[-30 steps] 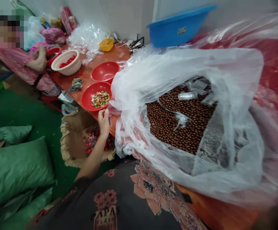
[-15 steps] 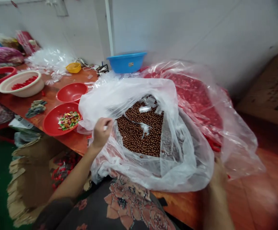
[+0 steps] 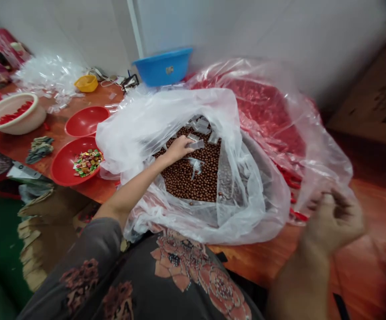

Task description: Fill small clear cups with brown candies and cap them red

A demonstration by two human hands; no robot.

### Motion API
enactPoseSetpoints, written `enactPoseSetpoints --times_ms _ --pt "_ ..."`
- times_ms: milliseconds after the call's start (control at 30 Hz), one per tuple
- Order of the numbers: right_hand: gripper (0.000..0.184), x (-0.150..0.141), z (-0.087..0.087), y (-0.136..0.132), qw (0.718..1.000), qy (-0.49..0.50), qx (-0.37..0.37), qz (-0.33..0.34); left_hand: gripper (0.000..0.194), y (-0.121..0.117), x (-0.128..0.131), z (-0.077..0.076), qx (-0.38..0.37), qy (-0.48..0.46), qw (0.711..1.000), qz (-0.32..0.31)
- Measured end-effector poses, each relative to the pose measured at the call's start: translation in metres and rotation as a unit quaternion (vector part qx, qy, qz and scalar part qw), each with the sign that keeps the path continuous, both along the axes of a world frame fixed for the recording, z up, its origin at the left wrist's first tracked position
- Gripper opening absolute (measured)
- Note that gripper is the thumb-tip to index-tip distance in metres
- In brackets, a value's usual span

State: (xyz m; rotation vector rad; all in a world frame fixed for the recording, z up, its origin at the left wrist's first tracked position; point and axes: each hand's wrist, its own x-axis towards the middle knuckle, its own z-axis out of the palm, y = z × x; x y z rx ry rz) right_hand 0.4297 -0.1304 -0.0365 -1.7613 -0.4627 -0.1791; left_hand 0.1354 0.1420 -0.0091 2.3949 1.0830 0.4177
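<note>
My left hand point(image 3: 178, 149) reaches into an open clear plastic bag point(image 3: 179, 106) full of round brown balls point(image 3: 193, 182) that look like chocolate. Its fingers are closed on a small clear plastic tube point(image 3: 196, 144) lying over the balls. Several more clear pieces point(image 3: 202, 125) lie just beyond, and a crumpled white scrap point(image 3: 196, 166) rests nearby. To the right, my right hand point(image 3: 334, 218), slightly blurred, has its fingers curled at the loose edge of a second clear bag point(image 3: 326, 173), seemingly pinching it. Red wrapped pieces point(image 3: 272, 120) fill that second bag.
Left of the bags stand a red bowl with wrapped sweets point(image 3: 59, 166), another red bowl point(image 3: 88, 121), a cream basin point(image 3: 29, 120) and a cloth point(image 3: 39, 149). A blue basin point(image 3: 162, 69), yellow basket point(image 3: 86, 83) and clear tube heap point(image 3: 51, 75) stand behind.
My left hand has moved from the bag's left edge in over the balls and closed on the tube. My right hand has come up and right, lifting the second bag's edge. The view has shifted.
</note>
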Motion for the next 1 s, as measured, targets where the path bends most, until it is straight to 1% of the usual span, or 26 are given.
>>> enactPoseSetpoints --times_ms 33,67,100,133,167,200,267,300,333,400,433,500,600,633,667,733,800,867,933,967,1000 --pt "0.045 -0.017 0.011 0.003 0.999 -0.017 0.001 0.045 0.032 -0.015 -0.008 0.003 -0.029 -0.033 0.999 -0.026" --pt "0.040 -0.036 0.022 0.007 0.992 -0.034 -0.030 0.114 0.032 -0.033 -0.015 0.007 -0.062 -0.061 0.995 -0.051" --pt "0.038 -0.057 0.030 0.012 0.975 -0.050 -0.076 0.203 0.032 -0.052 -0.022 0.010 -0.098 -0.077 0.990 -0.073" --pt "0.040 -0.079 0.035 0.017 0.940 -0.044 -0.126 0.314 0.032 -0.071 -0.029 0.012 -0.133 -0.089 0.983 -0.091" --pt "0.048 -0.100 0.037 0.023 0.893 -0.031 -0.170 0.415 0.031 -0.089 -0.035 0.013 -0.167 -0.099 0.975 -0.108" --pt "0.050 -0.119 0.037 0.029 0.855 -0.034 -0.197 0.478 0.030 -0.106 -0.042 0.012 -0.195 -0.108 0.968 -0.118" --pt "0.038 -0.148 0.030 0.040 0.799 -0.042 -0.235 0.551 0.029 -0.130 -0.055 0.007 -0.236 -0.119 0.957 -0.118" --pt "0.032 -0.157 0.026 0.045 0.781 -0.045 -0.248 0.572 0.028 -0.137 -0.061 0.004 -0.249 -0.122 0.955 -0.106" --pt "0.028 -0.164 0.023 0.049 0.767 -0.044 -0.257 0.586 0.028 -0.141 -0.067 0.001 -0.258 -0.121 0.954 -0.088" --pt "0.025 -0.172 0.018 0.055 0.753 -0.036 -0.266 0.601 0.027 -0.141 -0.076 -0.003 -0.266 -0.115 0.956 -0.051" --pt "0.025 -0.174 0.017 0.058 0.753 -0.030 -0.266 0.602 0.025 -0.139 -0.079 -0.004 -0.271 -0.109 0.956 -0.037" --pt "0.025 -0.179 0.015 0.062 0.760 -0.017 -0.261 0.595 0.022 -0.131 -0.083 -0.002 -0.288 -0.097 0.952 -0.028" --pt "0.024 -0.182 0.011 0.062 0.771 0.013 -0.245 0.588 0.017 -0.120 -0.088 0.003 -0.313 -0.087 0.944 -0.051" --pt "0.025 -0.180 0.010 0.061 0.781 0.024 -0.238 0.577 0.014 -0.117 -0.091 0.005 -0.308 -0.087 0.946 -0.053" --pt "0.025 -0.177 0.009 0.061 0.800 0.037 -0.229 0.554 0.012 -0.114 -0.094 0.006 -0.298 -0.085 0.950 -0.044" --pt "0.029 -0.165 0.011 0.061 0.853 0.077 -0.195 0.478 0.008 -0.109 -0.101 0.008 -0.277 -0.078 0.958 0.002" --pt "0.034 -0.151 0.020 0.066 0.900 0.110 -0.144 0.397 0.011 -0.104 -0.105 0.008 -0.266 -0.072 0.960 0.048" --pt "0.046 -0.138 0.031 0.073 0.922 0.096 -0.095 0.364 0.019 -0.099 -0.101 0.006 -0.261 -0.063 0.962 0.056" --pt "0.063 -0.125 0.039 0.079 0.933 0.030 -0.059 0.353 0.025 -0.094 -0.094 -0.001 -0.248 -0.041 0.966 0.054" --pt "0.069 -0.116 0.040 0.078 0.939 -0.007 -0.047 0.340 0.024 -0.090 -0.090 -0.006 -0.242 -0.027 0.968 0.061" --pt "0.070 -0.106 0.037 0.075 0.945 -0.042 -0.049 0.321 0.021 -0.087 -0.088 -0.013 -0.241 -0.015 0.968 0.074"
